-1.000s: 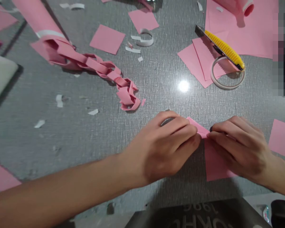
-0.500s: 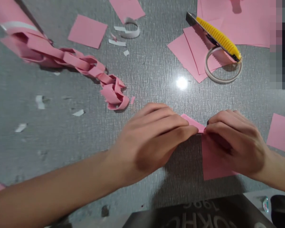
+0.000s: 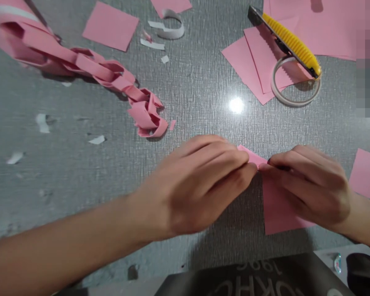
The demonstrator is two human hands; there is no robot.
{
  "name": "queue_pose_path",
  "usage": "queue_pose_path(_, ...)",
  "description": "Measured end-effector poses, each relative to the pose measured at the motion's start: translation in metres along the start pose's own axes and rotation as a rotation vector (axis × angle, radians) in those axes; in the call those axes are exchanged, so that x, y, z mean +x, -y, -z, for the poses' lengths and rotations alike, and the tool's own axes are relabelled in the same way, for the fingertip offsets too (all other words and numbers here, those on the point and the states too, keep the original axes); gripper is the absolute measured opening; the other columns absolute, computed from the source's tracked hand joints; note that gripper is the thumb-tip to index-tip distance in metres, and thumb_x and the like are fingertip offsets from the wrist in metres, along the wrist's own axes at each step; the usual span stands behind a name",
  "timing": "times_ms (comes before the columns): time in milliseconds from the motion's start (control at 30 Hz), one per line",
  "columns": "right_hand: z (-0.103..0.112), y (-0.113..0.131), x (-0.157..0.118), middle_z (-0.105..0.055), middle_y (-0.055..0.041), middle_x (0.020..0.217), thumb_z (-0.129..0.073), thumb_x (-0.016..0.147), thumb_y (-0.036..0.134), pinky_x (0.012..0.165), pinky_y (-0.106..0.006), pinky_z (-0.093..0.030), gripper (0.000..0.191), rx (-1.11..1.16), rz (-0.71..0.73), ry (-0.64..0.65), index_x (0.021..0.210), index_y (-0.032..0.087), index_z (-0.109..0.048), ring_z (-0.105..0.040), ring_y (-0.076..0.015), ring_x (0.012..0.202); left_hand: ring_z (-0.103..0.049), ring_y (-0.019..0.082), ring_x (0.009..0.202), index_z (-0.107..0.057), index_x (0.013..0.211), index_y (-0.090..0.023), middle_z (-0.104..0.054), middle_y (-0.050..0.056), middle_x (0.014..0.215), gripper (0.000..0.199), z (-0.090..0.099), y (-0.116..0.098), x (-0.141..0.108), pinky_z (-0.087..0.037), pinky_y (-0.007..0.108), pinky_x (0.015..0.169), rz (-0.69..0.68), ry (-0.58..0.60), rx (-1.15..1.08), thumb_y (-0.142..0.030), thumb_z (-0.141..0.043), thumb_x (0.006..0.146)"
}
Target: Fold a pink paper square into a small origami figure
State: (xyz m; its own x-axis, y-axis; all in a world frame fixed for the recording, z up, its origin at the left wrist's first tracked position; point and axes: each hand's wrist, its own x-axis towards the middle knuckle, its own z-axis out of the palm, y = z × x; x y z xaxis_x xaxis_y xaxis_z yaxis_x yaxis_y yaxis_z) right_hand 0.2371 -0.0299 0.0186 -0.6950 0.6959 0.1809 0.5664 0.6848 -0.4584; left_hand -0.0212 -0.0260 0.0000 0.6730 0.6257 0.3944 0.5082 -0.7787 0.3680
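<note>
While the grey table (image 3: 197, 107) is filling most of the view, the left hand (image 3: 200, 185) is extending from the left side, fingers together, clamping one end of a folded pink paper (image 3: 252, 156). The right hand (image 3: 314, 185) is sitting just opposite, fingers bunched, pinching the other end, so the paper is showing as a narrow strip between both sets of fingertips. A pink paper chain (image 3: 92, 68) is lying further up at left, links looping through each other. Large pink sheets (image 3: 333, 28) are lying upper right. A flat pink piece (image 3: 280, 213) is sticking out below the right hand; can't tell if it's joining the folded one. A pink square (image 3: 111, 25) is lying past the chain. Yellow cutter (image 3: 291, 41) is resting across overlapping pink pieces (image 3: 243, 61), handle end crossing a tape roll (image 3: 296, 103). White curled strip (image 3: 174, 33) is lying beside the square; small white scraps (image 3: 98, 140) are dotting the left.
</note>
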Motion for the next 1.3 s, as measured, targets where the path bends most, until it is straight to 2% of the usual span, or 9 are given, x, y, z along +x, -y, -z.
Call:
queue_pose_path(67, -0.001, 0.000, 0.000, -0.078, -0.0061, 0.095, -0.053, 0.114, 0.014, 0.071, -0.039, -0.049, 0.032, 0.003, -0.010, 0.001, 0.090, 0.019, -0.074, -0.065, -0.0195, 0.077, -0.077, 0.025, 0.108, -0.076, 0.114, -0.017, -0.082, 0.009, 0.118, 0.033, 0.004, 0.001, -0.007, -0.064, 0.045, 0.100, -0.167, 0.012, 0.086, -0.009, -0.043, 0.110)
queue_pose_path(133, -0.003, -0.001, -0.001, -0.079, -0.0064, 0.100, -0.055, 0.113, 0.014, 0.072, -0.038, -0.049, 0.028, -0.005, 0.002, 0.001, 0.094, 0.019, -0.074, -0.065, -0.0195, 0.080, -0.074, 0.029, 0.120, -0.077, 0.117, -0.015, -0.079, 0.012, 0.129, 0.038, 0.007, 0.001, -0.015, -0.066, 0.043, 0.095, -0.348, 0.027, 0.180, -0.010, -0.040, 0.109)
queue_pose_path(167, -0.003, -0.001, -0.002, -0.079, -0.0065, 0.101, -0.056, 0.112, 0.013, 0.073, -0.038, -0.049, 0.025, -0.008, 0.004, 0.003, 0.096, 0.019, -0.074, -0.065, -0.0194, 0.080, -0.072, 0.030, 0.124, -0.077, 0.118, -0.012, -0.077, 0.014, 0.132, 0.042, 0.008, 0.000, -0.019, -0.066, 0.043, 0.098, -0.360, 0.054, 0.214, -0.010, -0.036, 0.108)
queue_pose_path(433, 0.007, -0.007, -0.002, -0.076, -0.0076, 0.104, -0.048, 0.115, 0.012, 0.084, -0.037, -0.056, 0.025, 0.031, 0.056, 0.059, 0.109, 0.017, -0.071, -0.066, -0.0209, 0.092, -0.063, 0.036, 0.139, -0.071, 0.129, -0.002, -0.073, 0.019, 0.136, 0.049, 0.004, -0.010, -0.029, -0.063, 0.046, 0.110, -0.316, 0.127, 0.212, -0.011, -0.031, 0.102)
queue_pose_path(633, 0.017, -0.012, -0.003, -0.075, -0.0098, 0.108, -0.048, 0.113, 0.007, 0.090, -0.035, -0.060, 0.024, 0.070, 0.063, 0.142, 0.104, 0.016, -0.069, -0.068, -0.0227, 0.105, -0.042, 0.047, 0.159, -0.069, 0.129, 0.001, -0.065, 0.026, 0.149, 0.039, 0.004, -0.012, -0.030, -0.047, 0.054, 0.129, -0.194, 0.155, 0.100, -0.014, -0.054, 0.097)
queue_pose_path(833, 0.018, -0.014, -0.005, -0.074, -0.0107, 0.114, -0.047, 0.114, 0.011, 0.092, -0.035, -0.060, 0.023, 0.067, 0.079, 0.121, 0.112, 0.016, -0.069, -0.069, -0.0235, 0.109, -0.049, 0.042, 0.156, -0.065, 0.137, 0.003, -0.067, 0.026, 0.148, 0.045, 0.002, -0.009, -0.029, -0.050, 0.052, 0.127, -0.202, 0.136, 0.089, -0.007, -0.048, 0.096)
queue_pose_path(1000, 0.019, -0.015, -0.003, -0.074, -0.0119, 0.115, -0.047, 0.112, 0.008, 0.094, -0.038, -0.058, 0.023, 0.052, 0.117, 0.163, 0.114, 0.013, -0.069, -0.066, -0.0247, 0.109, -0.043, 0.046, 0.159, -0.063, 0.137, 0.005, -0.067, 0.027, 0.146, 0.044, 0.000, -0.010, -0.030, -0.054, 0.055, 0.123, -0.199, 0.144, 0.088, -0.005, -0.043, 0.099)
queue_pose_path(1200, 0.014, -0.017, 0.000, -0.070, -0.0054, 0.102, -0.061, 0.102, 0.004, 0.085, -0.039, -0.057, 0.022, 0.077, -0.032, 0.000, 0.109, 0.023, -0.069, -0.068, -0.0236, 0.094, -0.047, 0.047, 0.155, -0.064, 0.136, 0.006, -0.067, 0.028, 0.145, 0.049, -0.001, -0.007, -0.031, -0.056, 0.055, 0.119, -0.240, 0.117, 0.112, -0.005, -0.036, 0.098)
queue_pose_path(1300, 0.015, -0.015, 0.001, -0.068, -0.0059, 0.099, -0.065, 0.102, 0.007, 0.081, -0.040, -0.055, 0.016, 0.025, -0.054, 0.012, 0.103, 0.023, -0.069, -0.064, -0.0239, 0.089, -0.054, 0.042, 0.151, -0.066, 0.133, 0.003, -0.069, 0.026, 0.143, 0.048, -0.001, -0.006, -0.029, -0.057, 0.053, 0.119, -0.247, 0.103, 0.127, -0.006, -0.036, 0.098)
